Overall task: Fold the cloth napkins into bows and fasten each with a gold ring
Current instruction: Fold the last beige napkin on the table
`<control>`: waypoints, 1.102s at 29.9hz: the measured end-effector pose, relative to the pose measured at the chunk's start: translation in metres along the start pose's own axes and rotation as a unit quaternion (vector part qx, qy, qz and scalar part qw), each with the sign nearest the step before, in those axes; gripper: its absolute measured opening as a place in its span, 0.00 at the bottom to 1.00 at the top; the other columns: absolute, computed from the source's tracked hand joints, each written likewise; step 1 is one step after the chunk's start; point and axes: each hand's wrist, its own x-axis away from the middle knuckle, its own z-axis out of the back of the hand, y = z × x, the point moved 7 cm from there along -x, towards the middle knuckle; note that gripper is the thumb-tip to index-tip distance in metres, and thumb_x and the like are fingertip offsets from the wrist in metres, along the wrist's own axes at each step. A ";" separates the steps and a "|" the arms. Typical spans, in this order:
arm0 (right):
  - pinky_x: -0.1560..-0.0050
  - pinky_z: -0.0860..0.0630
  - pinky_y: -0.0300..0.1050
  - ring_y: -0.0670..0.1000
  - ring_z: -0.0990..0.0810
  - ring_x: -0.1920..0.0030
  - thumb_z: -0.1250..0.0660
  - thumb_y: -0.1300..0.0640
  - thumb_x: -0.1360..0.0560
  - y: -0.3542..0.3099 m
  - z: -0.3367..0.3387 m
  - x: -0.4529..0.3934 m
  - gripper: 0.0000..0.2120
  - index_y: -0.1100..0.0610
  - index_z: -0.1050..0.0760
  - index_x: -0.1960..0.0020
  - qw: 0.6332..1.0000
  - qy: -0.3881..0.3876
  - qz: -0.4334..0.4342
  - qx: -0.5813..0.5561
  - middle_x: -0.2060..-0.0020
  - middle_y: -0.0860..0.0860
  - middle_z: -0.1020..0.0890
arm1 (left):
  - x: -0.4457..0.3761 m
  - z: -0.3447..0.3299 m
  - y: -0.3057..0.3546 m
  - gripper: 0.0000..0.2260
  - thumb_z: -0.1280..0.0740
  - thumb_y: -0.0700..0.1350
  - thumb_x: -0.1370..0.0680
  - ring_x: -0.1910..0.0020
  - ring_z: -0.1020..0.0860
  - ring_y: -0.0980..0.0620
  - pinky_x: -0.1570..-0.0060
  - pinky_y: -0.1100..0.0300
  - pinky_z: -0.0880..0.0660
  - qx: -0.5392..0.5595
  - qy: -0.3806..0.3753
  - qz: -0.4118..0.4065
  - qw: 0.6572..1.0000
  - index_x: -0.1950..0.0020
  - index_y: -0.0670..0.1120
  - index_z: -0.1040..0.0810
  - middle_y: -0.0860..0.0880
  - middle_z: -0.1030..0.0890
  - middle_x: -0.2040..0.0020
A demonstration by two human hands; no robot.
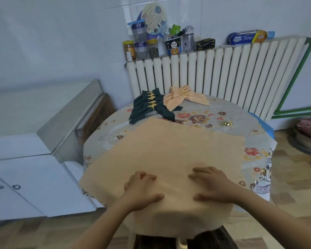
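Note:
A large peach cloth napkin [172, 151] lies spread flat over the round table, its near edge hanging over the front. My left hand [142, 187] and my right hand [212, 184] both rest palm down on its near part, fingers slightly bent, thumbs pointing toward each other. One loose gold ring [229, 122] lies on the tablecloth at the far right. At the back of the table sit a pile of dark green napkin bows [149, 106] and a pile of peach napkin bows [183, 97], each fastened with gold rings.
The round table [255, 153] has a floral cover. Behind it stands a white radiator [223, 72] with jars and packets on top. A white cabinet [29, 178] and a steel counter are at the left. A cushioned stool [309, 133] is at the right.

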 end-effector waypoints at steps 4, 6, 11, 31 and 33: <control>0.27 0.54 0.52 0.47 0.55 0.25 0.43 0.19 0.52 -0.003 -0.010 0.022 0.51 0.34 0.42 0.30 0.998 -0.051 0.019 -0.026 0.25 0.39 0.50 | 0.027 -0.012 -0.013 0.38 0.32 0.67 0.32 0.25 0.52 0.49 0.29 0.50 0.51 -0.019 -0.035 -0.012 0.999 0.26 0.62 0.44 0.50 0.51 0.24; 0.28 0.54 0.51 0.46 0.54 0.26 0.40 0.20 0.51 -0.003 -0.010 0.025 0.41 0.30 0.34 0.38 0.998 -0.033 0.020 -0.059 0.27 0.38 0.46 | 0.032 -0.013 -0.012 0.36 0.31 0.66 0.32 0.25 0.52 0.49 0.29 0.51 0.53 -0.005 -0.019 -0.018 1.000 0.27 0.64 0.42 0.50 0.52 0.24; 0.29 0.44 0.45 0.44 0.38 0.32 0.23 0.47 0.36 -0.007 0.005 0.026 0.11 0.33 0.23 0.68 0.983 0.070 -0.025 -0.165 0.38 0.36 0.29 | 0.039 -0.007 -0.010 0.21 0.28 0.61 0.32 0.27 0.46 0.55 0.30 0.57 0.52 0.090 0.039 -0.025 0.995 0.40 0.66 0.26 0.59 0.40 0.27; 0.51 0.29 0.40 0.46 0.24 0.51 0.32 0.46 0.26 0.001 0.080 -0.039 0.09 0.48 0.22 0.48 0.991 0.092 -0.095 -0.016 0.51 0.47 0.21 | -0.036 0.065 0.001 0.06 0.36 0.51 0.22 0.52 0.25 0.54 0.49 0.56 0.26 0.018 0.088 -0.049 0.995 0.50 0.52 0.21 0.53 0.22 0.52; 0.46 0.30 0.42 0.48 0.25 0.47 0.32 0.46 0.27 -0.004 0.076 -0.050 0.14 0.45 0.24 0.42 0.989 0.122 -0.071 0.035 0.46 0.47 0.22 | -0.043 0.065 0.003 0.09 0.37 0.51 0.21 0.46 0.26 0.53 0.44 0.57 0.30 -0.050 0.141 -0.064 0.987 0.43 0.52 0.23 0.53 0.24 0.47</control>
